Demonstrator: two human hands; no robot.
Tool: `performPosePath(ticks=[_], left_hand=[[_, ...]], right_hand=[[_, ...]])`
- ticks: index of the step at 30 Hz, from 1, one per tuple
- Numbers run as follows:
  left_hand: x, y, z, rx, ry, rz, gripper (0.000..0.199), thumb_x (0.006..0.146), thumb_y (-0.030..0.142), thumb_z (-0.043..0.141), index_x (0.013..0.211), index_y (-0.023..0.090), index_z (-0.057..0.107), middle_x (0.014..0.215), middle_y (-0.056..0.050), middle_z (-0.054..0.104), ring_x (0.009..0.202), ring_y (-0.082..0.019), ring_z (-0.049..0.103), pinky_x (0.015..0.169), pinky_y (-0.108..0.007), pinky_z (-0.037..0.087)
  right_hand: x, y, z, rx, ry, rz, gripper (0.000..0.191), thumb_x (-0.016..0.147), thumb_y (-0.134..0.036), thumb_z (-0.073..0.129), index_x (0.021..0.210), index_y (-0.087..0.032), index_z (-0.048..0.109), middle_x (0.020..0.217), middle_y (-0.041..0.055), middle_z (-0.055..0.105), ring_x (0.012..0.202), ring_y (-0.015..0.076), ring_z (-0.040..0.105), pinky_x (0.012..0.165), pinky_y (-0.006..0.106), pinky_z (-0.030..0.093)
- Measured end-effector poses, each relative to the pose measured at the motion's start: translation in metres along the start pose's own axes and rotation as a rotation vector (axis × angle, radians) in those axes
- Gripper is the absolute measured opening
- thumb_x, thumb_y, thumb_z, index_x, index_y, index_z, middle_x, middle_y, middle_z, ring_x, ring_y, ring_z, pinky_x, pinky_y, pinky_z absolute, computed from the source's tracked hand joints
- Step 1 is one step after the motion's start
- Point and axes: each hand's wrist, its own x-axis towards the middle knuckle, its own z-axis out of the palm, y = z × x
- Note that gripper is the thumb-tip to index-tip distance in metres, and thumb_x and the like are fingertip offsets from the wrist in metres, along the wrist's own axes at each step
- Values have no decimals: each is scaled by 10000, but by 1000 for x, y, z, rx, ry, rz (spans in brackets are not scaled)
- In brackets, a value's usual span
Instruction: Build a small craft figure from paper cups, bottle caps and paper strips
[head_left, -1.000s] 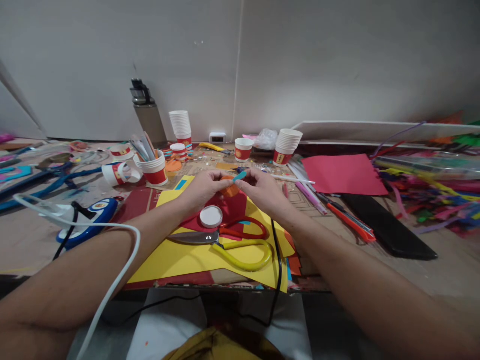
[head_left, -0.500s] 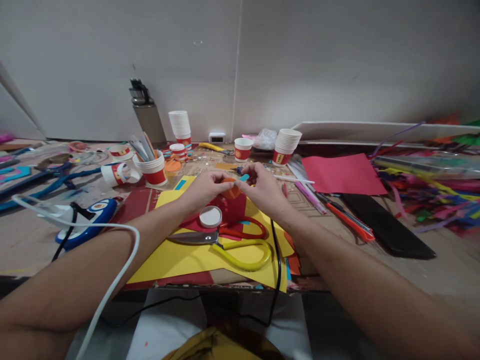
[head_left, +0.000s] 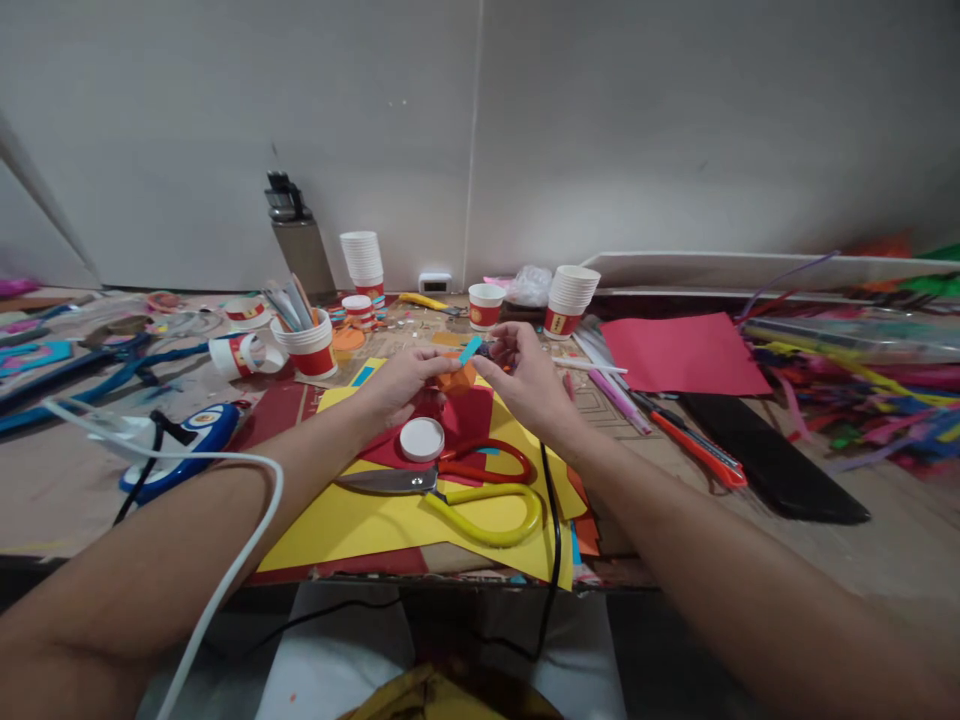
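Observation:
My left hand (head_left: 401, 385) pinches a small orange paper piece (head_left: 456, 377) between thumb and fingers. A short light-blue paper strip (head_left: 470, 349) stands out at its upper edge; whether it is stuck on, I cannot tell. My right hand (head_left: 521, 375) is close at the right, its thumb tip by the strip and the orange piece, thumb and forefinger apart. Below my hands lie a round white lid (head_left: 421, 439) on red paper (head_left: 472, 415) and large scissors (head_left: 450, 485) with red and yellow handles, over yellow paper (head_left: 337, 530).
Behind stand stacked paper cups (head_left: 361, 260), another stack (head_left: 573, 300), a single cup (head_left: 486, 306) and a cup of pens (head_left: 306, 350). A red cutter (head_left: 697, 445), a black flat object (head_left: 780, 460) and red paper (head_left: 682, 352) lie right. A white cable (head_left: 225, 590) crosses my left forearm.
The light-blue strip now tilts more steeply above the orange piece. My right thumb and forefinger have moved apart near it. The view has shifted slightly.

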Motion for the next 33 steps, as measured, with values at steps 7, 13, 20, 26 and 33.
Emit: performPosePath(ticks=[7, 13, 20, 26, 33], left_hand=[[2, 2, 1, -106, 22, 5, 114, 710, 199, 731, 769, 127, 665, 704, -21, 639, 578, -90, 572, 463, -188, 482], [-2, 3, 5, -106, -46, 51, 188, 695, 191, 762, 841, 108, 679, 753, -35, 658, 612, -89, 590, 503, -189, 513], [-1, 3, 5, -105, -53, 75, 298, 649, 294, 813, 826, 95, 680, 727, -32, 645, 594, -91, 584, 480, -191, 511], [0, 4, 7, -115, -43, 102, 350, 616, 334, 836, 807, 88, 676, 701, -31, 645, 582, -85, 588, 496, -185, 510], [-2, 4, 4, -56, -70, 92, 327, 646, 351, 816, 799, 106, 664, 751, -35, 659, 560, -76, 587, 470, -176, 504]], right_hand=[[-1, -2, -2, -90, -125, 20, 168, 822, -348, 556, 791, -182, 560, 763, 18, 595, 694, 141, 513, 642, 283, 403], [-3, -6, -2, -134, -162, 92, 162, 786, -299, 555, 687, -171, 551, 639, -18, 545, 602, 114, 467, 571, 256, 348], [-6, -10, -2, -129, -138, 55, 167, 796, -308, 555, 699, -173, 557, 646, -17, 548, 597, 111, 464, 570, 253, 349], [-8, -13, 0, -53, -121, 23, 155, 800, -319, 563, 737, -177, 555, 692, -13, 558, 620, 113, 470, 577, 254, 365], [-3, -6, -1, 46, -79, 132, 188, 770, -336, 605, 688, -188, 521, 622, -31, 511, 580, 111, 447, 551, 258, 347]])
